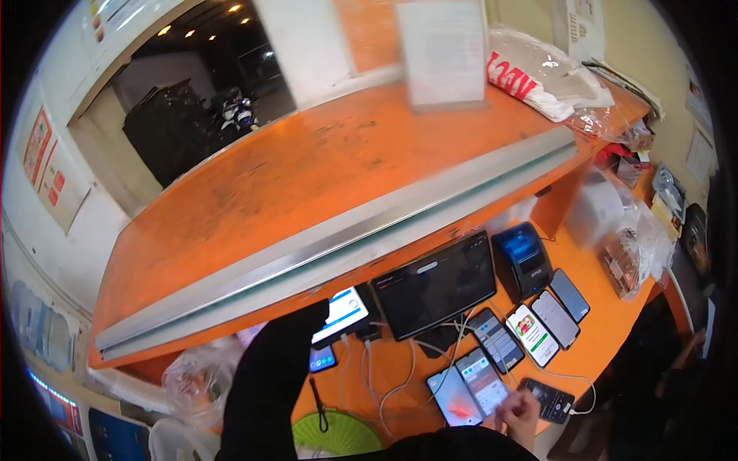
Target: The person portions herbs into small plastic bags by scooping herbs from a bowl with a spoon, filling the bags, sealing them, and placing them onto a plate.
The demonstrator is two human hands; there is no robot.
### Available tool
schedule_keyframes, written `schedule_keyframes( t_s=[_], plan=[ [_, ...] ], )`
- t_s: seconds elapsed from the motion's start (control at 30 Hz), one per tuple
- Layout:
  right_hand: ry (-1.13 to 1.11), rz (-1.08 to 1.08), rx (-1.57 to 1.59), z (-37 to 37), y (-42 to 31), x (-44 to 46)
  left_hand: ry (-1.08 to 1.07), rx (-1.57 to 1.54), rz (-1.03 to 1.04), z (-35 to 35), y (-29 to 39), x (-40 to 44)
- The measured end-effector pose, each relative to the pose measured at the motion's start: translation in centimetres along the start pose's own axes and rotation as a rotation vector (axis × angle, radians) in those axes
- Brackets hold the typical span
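My right hand (518, 415) has its fingers curled in, with nothing visible between them. It is over the lower edge of a lit phone (483, 379), beside a dark phone (547, 401) on a white cable. A phone with a reddish-blue screen (455, 398) lies to the left of these. My left arm, in a black sleeve (269, 376), reaches up beneath the raised counter, and its hand is hidden. Where the sleeve ends, a tablet with a bright screen (342, 313) leans. Below it lies another phone (323, 359).
A dark monitor (437, 284) and a small black printer (523, 261) stand under the orange counter (254, 200). Several phones, one with a green and white screen (533, 335), lie in a row. Cables cross the desk above a green basket (338, 434). Plastic bags (538, 73) sit at the right.
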State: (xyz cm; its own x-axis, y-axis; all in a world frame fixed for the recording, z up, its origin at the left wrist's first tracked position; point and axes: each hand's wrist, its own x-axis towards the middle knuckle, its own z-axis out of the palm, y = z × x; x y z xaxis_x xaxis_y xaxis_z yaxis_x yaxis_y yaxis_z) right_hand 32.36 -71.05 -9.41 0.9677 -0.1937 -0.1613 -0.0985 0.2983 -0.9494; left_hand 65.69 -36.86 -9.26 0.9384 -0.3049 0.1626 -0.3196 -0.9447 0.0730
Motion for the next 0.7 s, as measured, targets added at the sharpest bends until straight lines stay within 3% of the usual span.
schedule_keyframes(
  t_s=[0.1,0.17,0.23,0.3,0.37,0.43,0.53,0.63,0.7],
  plan=[
    [-0.133,0.029,-0.122,6.4,-2.5,-0.5,-0.385,0.040,0.186,-6.7,3.0,-8.1],
    [-0.258,-0.073,-0.135,9.9,-2.3,-1.3,-0.859,-0.013,0.203,-13.1,6.3,-13.8],
    [-0.339,-0.174,-0.330,13.9,-4.3,-3.0,-1.018,0.122,0.374,-18.5,7.8,-20.3],
    [-0.360,-0.185,-0.206,17.6,-4.8,-5.5,-0.807,0.078,0.386,-24.5,8.3,-26.8],
    [-0.390,-0.420,-0.166,21.8,-5.7,-8.8,-0.602,0.051,0.369,-30.3,7.7,-33.1],
    [-0.452,-0.380,-0.100,26.0,-7.2,-13.6,-0.102,0.045,0.399,-34.1,7.3,-38.9],
    [-0.699,-0.374,0.028,32.5,-8.1,-21.4,0.107,0.084,0.525,-36.7,4.9,-46.5],
    [-0.913,-0.367,0.161,38.4,-6.6,-27.6,0.342,0.004,0.478,-35.6,1.1,-53.8],
    [-1.038,-0.241,0.124,41.3,-5.4,-30.8,0.448,-0.046,0.387,-35.2,-1.1,-58.2]
  ],
)
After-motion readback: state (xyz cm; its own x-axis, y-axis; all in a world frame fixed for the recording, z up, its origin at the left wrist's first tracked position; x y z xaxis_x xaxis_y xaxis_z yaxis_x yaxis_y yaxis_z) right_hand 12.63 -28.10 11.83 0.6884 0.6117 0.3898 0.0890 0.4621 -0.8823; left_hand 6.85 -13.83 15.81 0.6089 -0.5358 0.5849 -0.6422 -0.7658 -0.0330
